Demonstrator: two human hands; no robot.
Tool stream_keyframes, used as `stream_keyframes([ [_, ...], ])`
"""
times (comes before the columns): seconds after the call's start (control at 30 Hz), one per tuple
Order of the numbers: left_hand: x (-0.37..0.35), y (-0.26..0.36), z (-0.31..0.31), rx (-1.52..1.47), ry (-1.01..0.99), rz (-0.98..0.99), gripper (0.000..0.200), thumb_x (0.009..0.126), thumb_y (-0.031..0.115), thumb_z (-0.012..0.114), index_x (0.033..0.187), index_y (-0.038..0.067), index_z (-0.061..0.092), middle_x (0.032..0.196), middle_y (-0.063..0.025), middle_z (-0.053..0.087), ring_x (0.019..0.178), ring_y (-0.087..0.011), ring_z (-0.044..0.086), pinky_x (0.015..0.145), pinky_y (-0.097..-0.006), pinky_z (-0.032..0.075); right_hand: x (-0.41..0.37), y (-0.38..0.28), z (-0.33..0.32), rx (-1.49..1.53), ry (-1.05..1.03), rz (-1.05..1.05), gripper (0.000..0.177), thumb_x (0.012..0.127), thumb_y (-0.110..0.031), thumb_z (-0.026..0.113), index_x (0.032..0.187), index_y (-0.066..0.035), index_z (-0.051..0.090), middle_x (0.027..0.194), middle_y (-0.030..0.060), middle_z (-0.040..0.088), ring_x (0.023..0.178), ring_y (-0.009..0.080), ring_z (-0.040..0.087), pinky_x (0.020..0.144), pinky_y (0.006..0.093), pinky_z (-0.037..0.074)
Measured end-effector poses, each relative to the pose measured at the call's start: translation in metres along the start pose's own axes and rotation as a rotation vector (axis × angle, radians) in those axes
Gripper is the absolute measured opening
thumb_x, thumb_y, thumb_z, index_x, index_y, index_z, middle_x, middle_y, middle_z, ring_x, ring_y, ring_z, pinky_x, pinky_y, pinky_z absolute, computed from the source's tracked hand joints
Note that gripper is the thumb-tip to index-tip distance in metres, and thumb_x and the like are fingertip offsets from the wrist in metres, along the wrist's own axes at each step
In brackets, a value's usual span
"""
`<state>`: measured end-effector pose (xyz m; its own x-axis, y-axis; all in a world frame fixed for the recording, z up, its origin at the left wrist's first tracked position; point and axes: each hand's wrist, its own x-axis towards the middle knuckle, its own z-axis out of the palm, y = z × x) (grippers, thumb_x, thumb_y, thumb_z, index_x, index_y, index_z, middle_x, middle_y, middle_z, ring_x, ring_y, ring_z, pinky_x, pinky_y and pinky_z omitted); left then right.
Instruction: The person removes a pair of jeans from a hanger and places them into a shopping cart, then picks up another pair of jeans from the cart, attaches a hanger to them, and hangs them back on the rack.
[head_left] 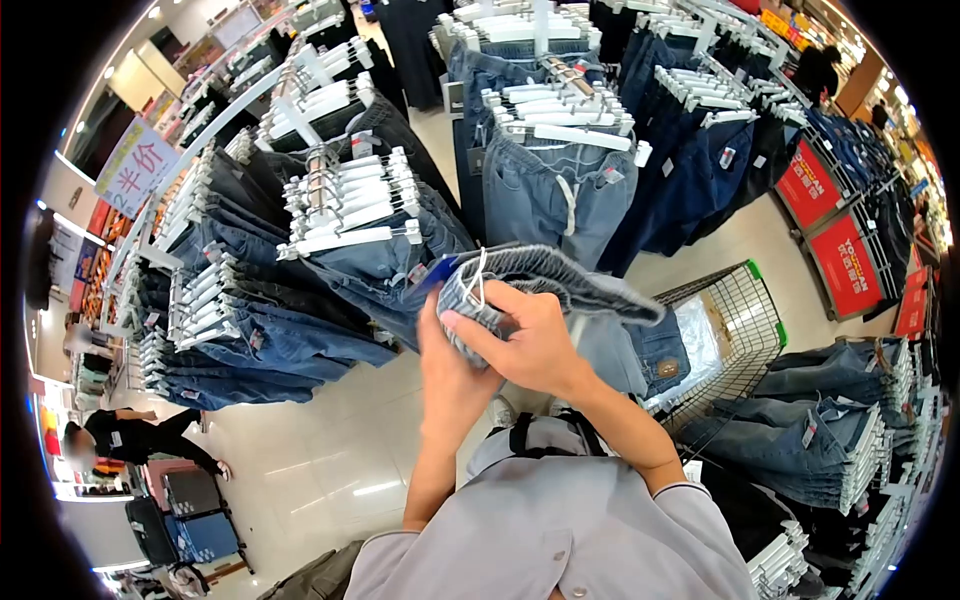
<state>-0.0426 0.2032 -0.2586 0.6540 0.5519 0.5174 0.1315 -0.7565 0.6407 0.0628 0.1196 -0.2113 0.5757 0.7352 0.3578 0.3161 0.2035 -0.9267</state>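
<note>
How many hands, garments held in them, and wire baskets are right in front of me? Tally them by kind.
Hands: 2, the left hand and the right hand
Held garments: 1, the folded denim garment, gripped by both hands
Wire baskets: 1, the wire basket to the right of the hands
Total: 4

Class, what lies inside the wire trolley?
Folded blue jeans and a clear plastic bag lie in the wire trolley. They cover its bottom; the grey trousers hide its near end.

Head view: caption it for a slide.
Left hand and right hand hold grey jeans between denim racks and a wire cart.
</note>
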Motion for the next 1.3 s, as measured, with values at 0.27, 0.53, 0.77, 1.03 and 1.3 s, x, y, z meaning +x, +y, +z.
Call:
stream_keyframes([
  [0.27, 0.028, -0.05, -0.005, -0.644, 0.02, -0.36, 0.028, 0.087, -0.01, 0.066, 0.115, -0.004, 0.068, 0.102, -0.0042, 0.074, 0.091, -0.0094, 0.066, 0.083, -0.0242, 0.051, 0.002, 0.009, -0.045, -0.111, -0.226, -0.09, 0.041, 0.09, -0.019, 0.08, 0.124, 0.0, 0.067, 0.125, 0.0155, 0.069, 0.111, 0.0249, 0.069, 0.095, 0.0346, 0.055],
  [0.53, 0.065, -0.032, -0.046, -0.818, 0.23, -0.365, 0.023, 0.09, -0.008, 0.072, 0.112, -0.007, 0.071, 0.102, -0.0041, 0.074, 0.091, -0.007, 0.066, 0.084, -0.0217, 0.051, -0.01, 0.089, -0.084, -0.601, -0.066, -0.064, 0.058, 0.079, -0.023, 0.086, 0.128, -0.004, 0.062, 0.147, 0.0169, 0.051, 0.136, 0.0377, 0.047, 0.113, 0.0454, 0.04],
  [0.77, 0.084, -0.031, -0.092, -0.64, 0.292, -0.121, 0.026, 0.089, -0.006, 0.074, 0.115, -0.007, 0.07, 0.1, -0.0029, 0.073, 0.088, -0.0064, 0.064, 0.08, -0.0215, 0.051, 0.006, 0.088, -0.083, -0.595, 0.023, -0.129, 0.038, 0.078, -0.017, 0.088, 0.105, -0.002, 0.067, 0.146, 0.0162, 0.053, 0.135, 0.038, 0.05, 0.11, 0.0437, 0.043],
  [1.03, 0.1, -0.032, -0.196, -0.318, 0.841, -0.018, 0.033, 0.098, 0.013, 0.072, 0.127, -0.002, 0.069, 0.128, -0.011, 0.069, 0.114, -0.0197, 0.064, 0.104, -0.0346, 0.047, 0.025, 0.034, -0.015, -0.124, -0.317, -0.257, 0.027, 0.09, -0.02, 0.08, 0.101, 0.001, 0.066, 0.091, 0.0159, 0.065, 0.084, 0.0284, 0.065, 0.078, 0.0363, 0.053],
  [1.3, 0.081, -0.039, -0.347, 0.483, 1.17, 0.061, 0.037, 0.106, 0.03, 0.058, 0.138, 0.015, 0.067, 0.137, -0.0097, 0.068, 0.109, -0.0206, 0.07, 0.102, -0.0312, 0.053, 0.033, -0.003, 0.088, 0.186, -0.557, -0.46, 0.025, 0.097, -0.016, 0.071, 0.114, 0.001, 0.063, 0.096, 0.0159, 0.068, 0.088, 0.0329, 0.069, 0.08, 0.0399, 0.057],
])
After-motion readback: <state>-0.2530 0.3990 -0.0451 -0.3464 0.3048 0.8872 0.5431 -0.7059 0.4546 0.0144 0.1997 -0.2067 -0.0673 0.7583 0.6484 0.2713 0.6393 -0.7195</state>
